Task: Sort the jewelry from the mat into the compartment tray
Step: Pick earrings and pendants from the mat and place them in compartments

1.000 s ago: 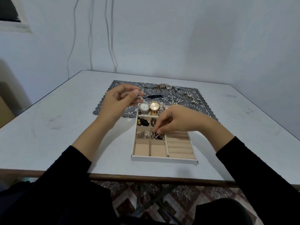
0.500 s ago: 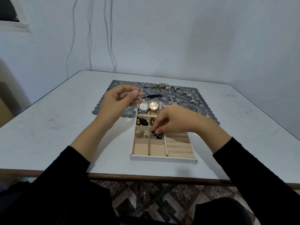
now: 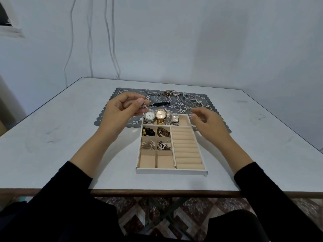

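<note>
The white compartment tray [image 3: 170, 171] with beige lining lies mid-table, its far end on the grey lace mat [image 3: 122, 96]. Several watches [image 3: 161, 115] fill its far row; dark beads, a bracelet, silver pieces and a heart-shaped piece [image 3: 162, 146] sit in the small left cells. My left hand [image 3: 120, 110] hovers over the tray's far left corner and pinches a small silver earring [image 3: 145, 106]. My right hand [image 3: 208, 121] floats at the tray's far right corner, fingers loosely curled, holding nothing. Chains and bracelets [image 3: 185, 97] lie tangled along the mat's far edge.
A black slim object [image 3: 160, 103] lies on the mat behind the watches. The two near left cells and the ring rolls [image 3: 187, 149] on the right hold nothing. The table's wooden front edge [image 3: 157, 193] runs close to me; a wall stands behind.
My right hand has lifted out of the small cell with the heart-shaped piece and moved right and away, holding nothing. My left hand stays put with the earring.
</note>
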Tool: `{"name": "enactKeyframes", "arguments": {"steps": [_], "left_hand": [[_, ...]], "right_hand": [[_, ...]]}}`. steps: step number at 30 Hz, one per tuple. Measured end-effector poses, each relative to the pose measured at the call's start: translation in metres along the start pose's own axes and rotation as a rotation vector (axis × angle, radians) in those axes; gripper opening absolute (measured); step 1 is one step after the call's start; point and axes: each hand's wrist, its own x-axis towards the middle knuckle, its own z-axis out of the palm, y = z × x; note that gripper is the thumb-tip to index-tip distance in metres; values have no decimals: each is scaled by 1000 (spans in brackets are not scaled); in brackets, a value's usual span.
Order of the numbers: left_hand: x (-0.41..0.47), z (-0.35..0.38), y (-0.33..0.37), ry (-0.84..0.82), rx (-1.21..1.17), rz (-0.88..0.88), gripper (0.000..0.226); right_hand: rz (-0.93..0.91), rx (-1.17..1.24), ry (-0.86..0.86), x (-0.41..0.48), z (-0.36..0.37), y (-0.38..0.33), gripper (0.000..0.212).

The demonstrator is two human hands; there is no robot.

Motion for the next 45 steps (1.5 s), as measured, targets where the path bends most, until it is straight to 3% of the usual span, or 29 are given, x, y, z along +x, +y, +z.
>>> {"name": "enactKeyframes", "arguments": {"steps": [4,10,31,45], "left_hand": [[-1,2,-1,-13,-5,-3,10],[-9,4,-2,-50,-3,-22,11],[-33,-4,-15,-253,246,-42,19],[-33,-19,-12,-316,550,118,13]], "right_hand": [[59,-248,-83,0,2,23,38],[-44,-464,-215,6,11,49,25],[-101,-464,-194,3,10,50,29],[-115,-462,-181,6,12,55,28]]}}
